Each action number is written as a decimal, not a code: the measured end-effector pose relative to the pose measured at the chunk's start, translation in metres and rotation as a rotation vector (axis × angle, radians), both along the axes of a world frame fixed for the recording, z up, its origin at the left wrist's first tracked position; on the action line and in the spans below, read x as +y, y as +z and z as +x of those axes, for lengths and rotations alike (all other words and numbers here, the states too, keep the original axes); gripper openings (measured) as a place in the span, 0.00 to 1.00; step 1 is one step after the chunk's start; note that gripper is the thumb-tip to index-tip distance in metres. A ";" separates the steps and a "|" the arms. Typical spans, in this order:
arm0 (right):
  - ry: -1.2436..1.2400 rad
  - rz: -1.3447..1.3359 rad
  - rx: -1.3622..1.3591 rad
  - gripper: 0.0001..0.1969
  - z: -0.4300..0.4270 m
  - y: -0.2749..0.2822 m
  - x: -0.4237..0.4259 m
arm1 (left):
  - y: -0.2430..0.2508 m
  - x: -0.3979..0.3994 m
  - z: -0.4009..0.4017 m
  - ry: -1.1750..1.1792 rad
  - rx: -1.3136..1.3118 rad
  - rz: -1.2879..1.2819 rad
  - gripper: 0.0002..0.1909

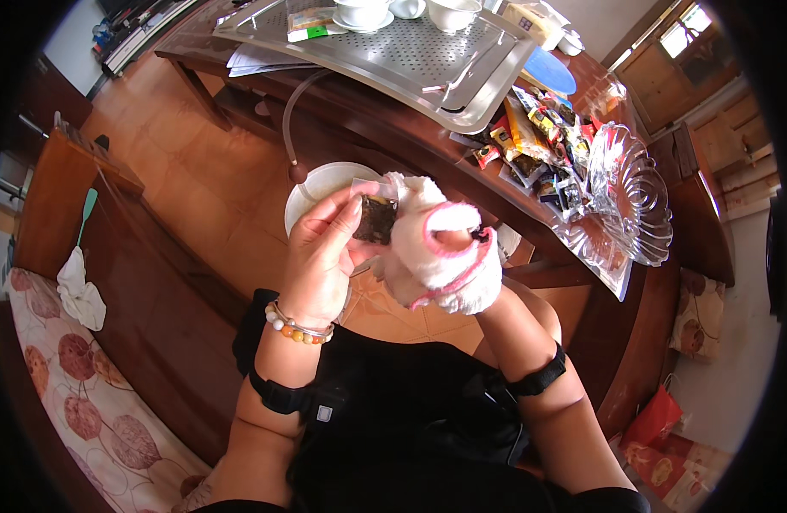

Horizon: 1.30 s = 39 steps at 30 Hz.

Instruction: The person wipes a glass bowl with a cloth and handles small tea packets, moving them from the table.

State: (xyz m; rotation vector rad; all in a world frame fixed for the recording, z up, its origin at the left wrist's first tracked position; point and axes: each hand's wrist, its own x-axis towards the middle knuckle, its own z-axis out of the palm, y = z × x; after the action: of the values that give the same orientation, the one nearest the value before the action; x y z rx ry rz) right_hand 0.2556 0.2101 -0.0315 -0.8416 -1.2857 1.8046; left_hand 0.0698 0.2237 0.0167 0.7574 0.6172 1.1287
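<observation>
Between the thumb and fingers of my left hand (326,240) is a small clear packet (376,220) with dark, leaf-like contents. My right hand (454,239) is mostly wrapped in a white towel with pink edging (445,282); some skin shows through a fold, and the towel touches or nearly touches the packet. Below them stands a round white bin or bucket (297,211), partly hidden by my left hand. A clear hose (287,122) with a brown bulb-shaped piece (298,173) hangs down to it from the table.
A perforated metal tea tray (400,61) holding white cups (454,13) lies on the dark wooden table (393,118). Many small packets (547,147) are heaped beside a clear scalloped dish (634,192) at the table's right. A wooden bench (175,308) with a patterned cushion (79,410) stands left.
</observation>
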 end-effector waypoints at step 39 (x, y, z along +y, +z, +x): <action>-0.275 0.148 -0.205 0.19 -0.001 0.025 0.000 | 0.001 -0.007 0.007 -0.126 0.094 0.046 0.17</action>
State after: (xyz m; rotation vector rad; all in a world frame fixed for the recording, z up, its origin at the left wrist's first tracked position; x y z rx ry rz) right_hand 0.2549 0.2098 -0.0060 -1.0837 -1.3398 1.4196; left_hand 0.0769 0.2169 0.0174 0.8812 0.6151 0.9986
